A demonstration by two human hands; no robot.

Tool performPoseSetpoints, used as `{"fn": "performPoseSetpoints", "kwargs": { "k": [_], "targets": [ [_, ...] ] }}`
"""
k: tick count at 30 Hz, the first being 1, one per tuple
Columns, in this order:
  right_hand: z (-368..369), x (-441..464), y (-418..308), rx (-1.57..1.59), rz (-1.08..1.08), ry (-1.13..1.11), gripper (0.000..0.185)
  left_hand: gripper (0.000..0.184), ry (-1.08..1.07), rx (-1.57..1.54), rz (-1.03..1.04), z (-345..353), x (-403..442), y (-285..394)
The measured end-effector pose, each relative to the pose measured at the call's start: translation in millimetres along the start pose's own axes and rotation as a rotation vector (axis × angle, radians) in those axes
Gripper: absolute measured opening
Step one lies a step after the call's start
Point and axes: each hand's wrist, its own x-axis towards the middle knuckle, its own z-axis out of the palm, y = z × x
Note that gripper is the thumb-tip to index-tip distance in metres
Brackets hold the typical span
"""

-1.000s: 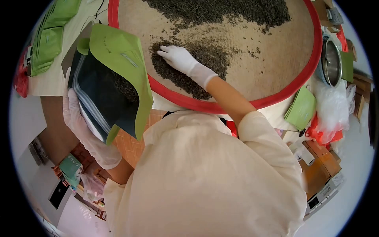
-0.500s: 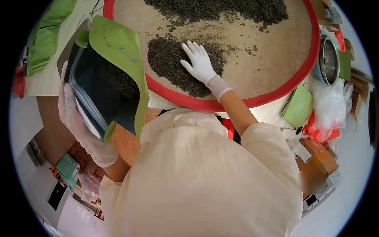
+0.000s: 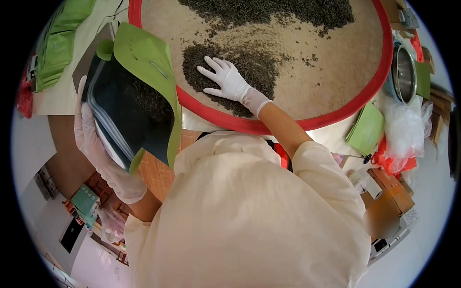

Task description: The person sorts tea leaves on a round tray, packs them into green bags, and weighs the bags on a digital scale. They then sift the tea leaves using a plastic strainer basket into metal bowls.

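We log bright, mostly even light; source: we cannot tell. Right hand (image 3: 228, 82): pale, fairly crisp. Left of it: bag (image 3: 120, 103), dim inside. Right of it: bowl (image 3: 404, 77), glinting. Below right: smeared patch (image 3: 382, 220). Edges: fisheye bending, black surround, blue fringe.

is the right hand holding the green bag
No, the left hand holds the green bag; the right is on the dark leaves.

Small packing workroom, red-rimmed tray (image 3: 336, 113) of dried leaves (image 3: 269, 12), stacked green pouches (image 3: 57, 48), cardboard boxes (image 3: 391, 189)
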Motion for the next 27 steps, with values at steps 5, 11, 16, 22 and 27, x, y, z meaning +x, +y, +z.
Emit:
{"fn": "performPoseSetpoints", "kwargs": {
  "k": [5, 11, 16, 22, 27],
  "targets": [
    [9, -10, -12, -0.043, 0.080, 0.042, 0.045, 0.039, 0.020, 0.000, -0.018, 2, 1, 4],
    [10, -17, -12, -0.010, 0.251, 0.065, 0.023, 0.037, -0.061, -0.045, -0.018, 15, 0, 7],
    [2, -25, -13, 0.549, 0.645, 0.328, 0.014, 0.037, -0.063, 0.007, -0.010, 26, 0, 12],
    [-62, -19, -15, 1.805, 1.254, 0.349, 0.026, 0.036, -0.286, -0.234, 0.035, 36, 5, -1],
    [-105, -14, -35, 1.970, 1.170, 0.408, 0.023, 0.033, -0.323, -0.081, -0.016, 45, 2, -9]
  ]
}}
